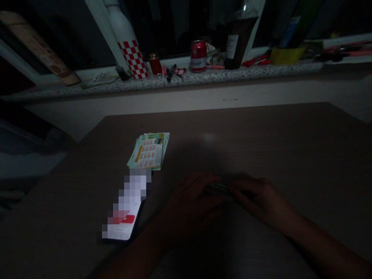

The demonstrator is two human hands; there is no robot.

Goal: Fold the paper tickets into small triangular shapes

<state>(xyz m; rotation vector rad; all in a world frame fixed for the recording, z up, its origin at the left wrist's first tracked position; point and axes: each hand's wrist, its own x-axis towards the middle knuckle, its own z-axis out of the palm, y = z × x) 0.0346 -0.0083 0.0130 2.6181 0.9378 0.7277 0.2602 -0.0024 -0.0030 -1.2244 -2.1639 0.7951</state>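
In deep shadow near the table's middle, a thin flat stack (217, 188) with layered edges lies between my two hands; its kind is too dark to make out. My left hand (193, 197) is closed about its left end, thumb on the near side and fingers on the far side. From the right, my right hand (258, 193) pinches the other end between thumb and fingers. Left of my hands rests a lit phone (128, 209), its screen partly blurred out. Just beyond the phone sits a loose pile of printed cards (148, 151), green and white with small calendar-like grids.
A brown wood-grain table (261, 139) reaches to the wall. Above it, a speckled stone sill (174, 80) carries a checkered white bottle (130, 46), a small red jar (155, 64), a red can (198, 56), a dark container (234, 44) and a patterned tube (40, 48).
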